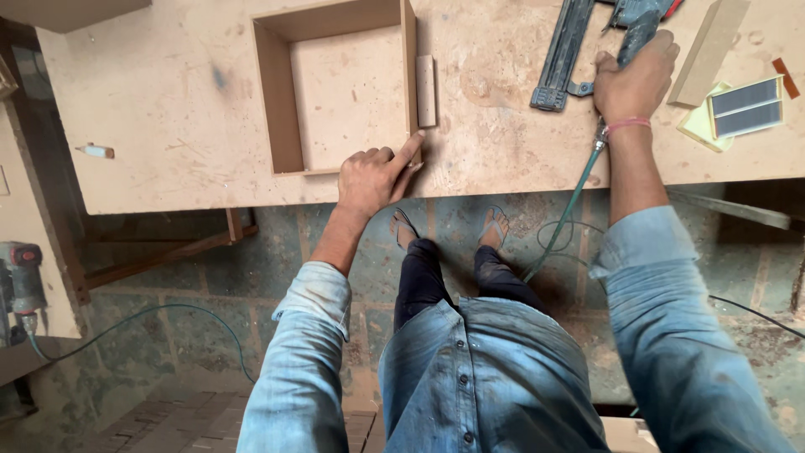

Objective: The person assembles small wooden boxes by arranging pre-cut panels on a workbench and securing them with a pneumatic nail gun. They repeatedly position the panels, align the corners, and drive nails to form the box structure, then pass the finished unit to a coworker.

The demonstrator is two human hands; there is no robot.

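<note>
The open wooden box frame (289, 92) is lying on the dusty bench (168, 109), and the left hand (375, 178) is pressing against the frame's near right corner, fingers curled, forefinger stretching along the edge. Just right of the frame a small wood strip (426, 91) is resting. Further right of the frame, the right hand (635, 81) is gripping the nail gun (587, 42), fingers wrapping its handle.
</note>
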